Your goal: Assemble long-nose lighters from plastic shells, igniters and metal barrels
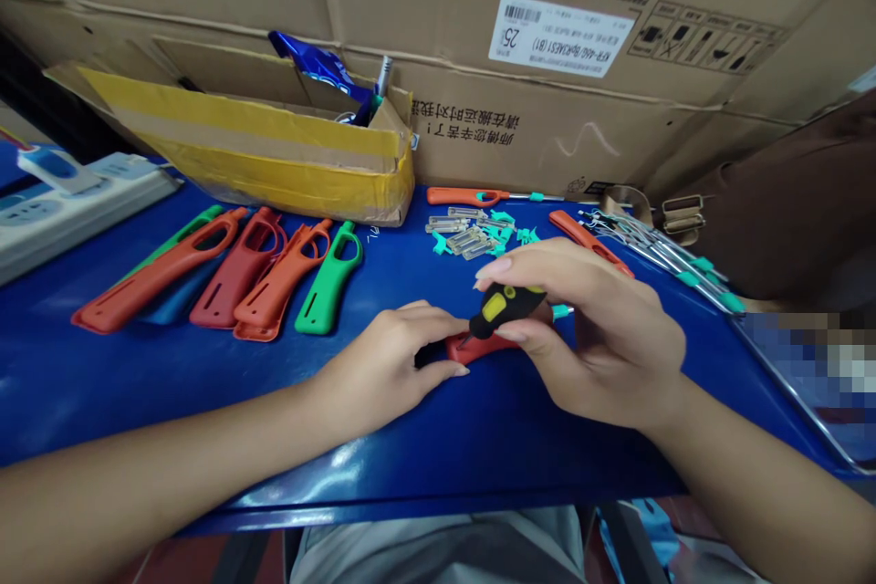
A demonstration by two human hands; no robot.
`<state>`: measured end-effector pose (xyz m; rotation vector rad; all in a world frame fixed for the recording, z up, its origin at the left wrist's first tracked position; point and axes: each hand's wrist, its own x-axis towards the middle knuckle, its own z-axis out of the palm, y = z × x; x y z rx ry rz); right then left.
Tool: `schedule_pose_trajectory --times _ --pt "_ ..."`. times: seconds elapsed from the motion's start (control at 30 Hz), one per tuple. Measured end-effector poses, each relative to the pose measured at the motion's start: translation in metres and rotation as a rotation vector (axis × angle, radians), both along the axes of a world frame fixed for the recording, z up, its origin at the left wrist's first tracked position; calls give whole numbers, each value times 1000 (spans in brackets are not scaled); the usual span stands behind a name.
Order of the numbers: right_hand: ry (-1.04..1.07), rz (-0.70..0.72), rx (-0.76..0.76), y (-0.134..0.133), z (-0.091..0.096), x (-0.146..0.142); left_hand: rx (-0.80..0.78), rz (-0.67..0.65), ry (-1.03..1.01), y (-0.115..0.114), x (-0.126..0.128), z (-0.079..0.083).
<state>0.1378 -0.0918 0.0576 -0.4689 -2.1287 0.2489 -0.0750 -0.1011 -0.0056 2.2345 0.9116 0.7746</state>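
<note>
A red-orange lighter (487,346) lies on the blue table, partly hidden under my right hand. My left hand (403,349) grips its near-left end between thumb and fingers. In my right hand (602,338) is a short black and yellow screwdriver (498,306), held by the handle. Its thin shaft tilts down onto the handle end of the lighter. Whether the tip sits in a screw is too small to tell. Just beyond my hands lie clear fuel tanks (472,240) and small teal plastic parts (503,224).
Loose lighter shells in red, orange, green and blue, such as a green one (329,283), lie at the left. Behind them stands an open cardboard box (274,160). Metal lighter tubes (674,251) are piled at right. A power strip (82,201) is far left.
</note>
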Motion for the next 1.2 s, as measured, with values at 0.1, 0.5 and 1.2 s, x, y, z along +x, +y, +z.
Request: schedule_pose_trajectory --times 0.1,0.5,1.2 --pt "-32 3 -3 -2 1 0 6 4 8 0 1 0" --pt "384 -325 -91 46 36 58 111 30 172 -2 -11 12" --pt "-602 -783 -408 89 -34 118 176 18 271 7 -14 6"
